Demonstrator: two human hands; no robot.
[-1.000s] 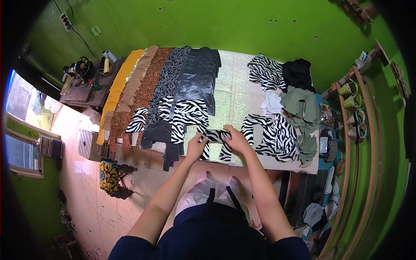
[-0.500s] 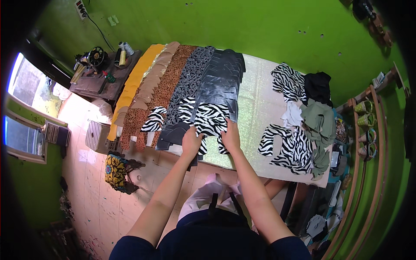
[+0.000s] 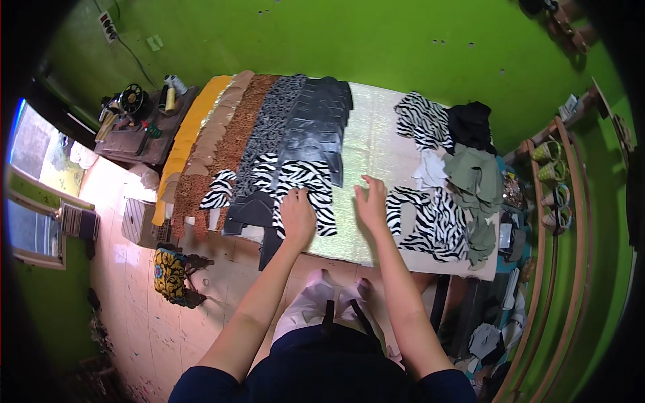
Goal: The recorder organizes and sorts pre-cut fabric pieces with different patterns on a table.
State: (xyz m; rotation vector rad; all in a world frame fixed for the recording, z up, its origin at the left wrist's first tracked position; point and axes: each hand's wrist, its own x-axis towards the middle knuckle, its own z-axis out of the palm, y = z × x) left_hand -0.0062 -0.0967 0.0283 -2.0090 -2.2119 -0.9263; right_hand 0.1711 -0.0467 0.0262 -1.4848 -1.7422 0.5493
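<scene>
A zebra-print fabric piece (image 3: 322, 201) lies on the near end of the overlapping dark grey pieces (image 3: 312, 121). My left hand (image 3: 297, 216) rests on its left part, fingers lying on the cloth. To the right, my right hand (image 3: 371, 205) hovers over the pale shimmering sheet (image 3: 366, 134) with thumb and fingers apart, holding nothing. Smaller zebra-print pieces (image 3: 218, 190) sit left of my left hand, next to a dark curved piece (image 3: 252, 213). Close to my right hand's right side is a pile of zebra-print cut pieces (image 3: 440, 228).
Rows of yellow (image 3: 195, 134), tan, leopard-print (image 3: 245, 114) and grey-patterned pieces cover the table's left. Olive scraps (image 3: 474, 174) and black cloth (image 3: 470, 124) lie at its right. A sewing machine (image 3: 134, 101) stands far left; a wooden rack (image 3: 571, 201) holds shoes at right.
The zebra-print piece, held by both hands before, now lies flat. My right hand has let go and moved right, away from it. The whole view has shifted slightly.
</scene>
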